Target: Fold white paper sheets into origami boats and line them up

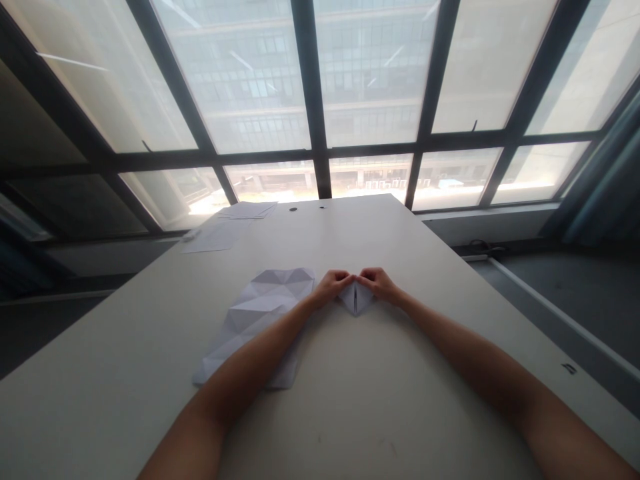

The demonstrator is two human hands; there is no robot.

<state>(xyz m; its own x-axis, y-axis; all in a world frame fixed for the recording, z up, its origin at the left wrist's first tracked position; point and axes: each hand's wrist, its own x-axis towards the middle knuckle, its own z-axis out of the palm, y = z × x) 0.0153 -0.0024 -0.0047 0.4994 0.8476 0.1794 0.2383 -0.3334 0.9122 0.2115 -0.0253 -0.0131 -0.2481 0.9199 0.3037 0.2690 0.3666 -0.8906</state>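
Observation:
A small piece of folded white paper [361,301] is held between both hands over the middle of the table. Its lower end comes to a point, and a dark slit runs down its centre. My left hand [332,285] pinches the upper left of the paper, fingers closed. On the other side, my right hand [379,283] grips the upper right part, its fingertips almost meeting those of the left. Left of the hands lies a larger creased white sheet [265,303] with a pattern of triangular folds, partly hidden by my left forearm.
All of this is on a white table [410,400]. Flat white sheets [220,235] lie at its far left. Near the far edge is a small round dark disc [293,209]. A small dark mark [569,368] shows at the right edge. Large windows [370,73] stand beyond.

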